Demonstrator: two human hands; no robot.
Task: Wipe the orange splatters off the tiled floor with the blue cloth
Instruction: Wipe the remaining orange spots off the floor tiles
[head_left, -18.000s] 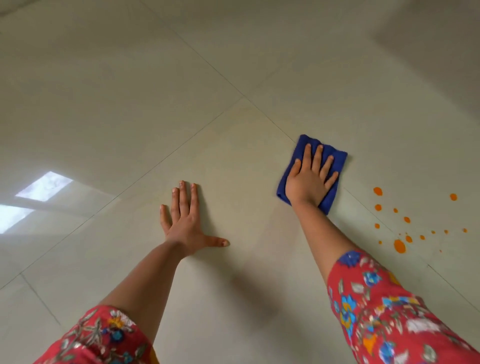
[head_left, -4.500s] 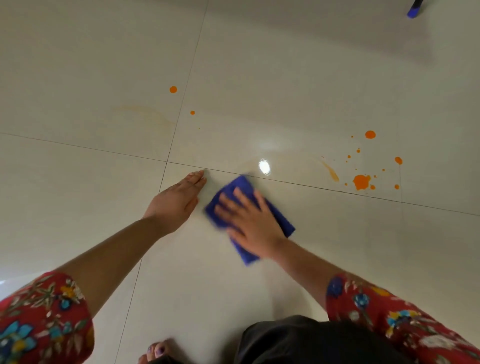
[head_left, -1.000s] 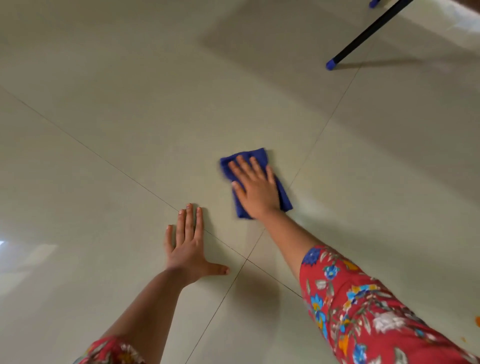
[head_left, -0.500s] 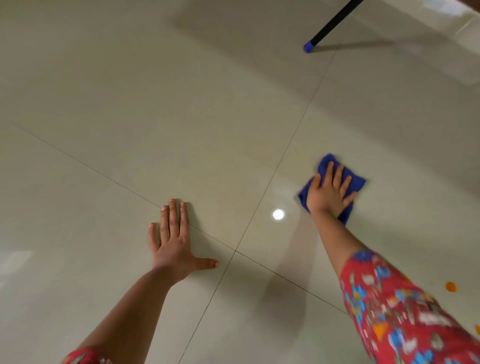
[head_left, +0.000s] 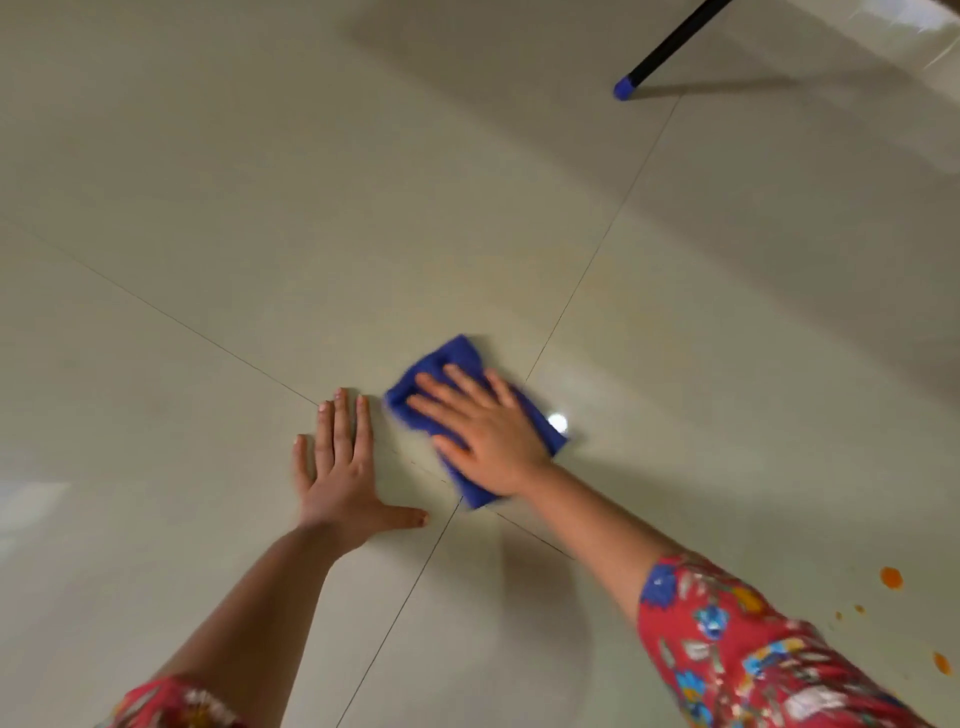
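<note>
My right hand (head_left: 485, 431) lies flat, fingers spread, pressing the folded blue cloth (head_left: 452, 361) onto the pale tiled floor (head_left: 260, 249), just above the crossing of two grout lines. The cloth is blurred with motion. My left hand (head_left: 340, 467) rests flat on the floor with fingers together and thumb out, right beside the cloth's left edge and holding nothing. Orange splatters (head_left: 891, 578) dot the floor at the lower right edge, well to the right of the cloth, beyond my red floral sleeve (head_left: 753, 654).
A black leg with a blue cap (head_left: 623, 89) stands on the floor at the upper right, casting a shadow. A bright light glint (head_left: 557, 422) shines on the tile beside the cloth. Glossy tiles stretch away to the left and top.
Over the last half second my right hand has swept the cloth leftward across the grout line, ending next to my left hand. The left hand has stayed planted.
</note>
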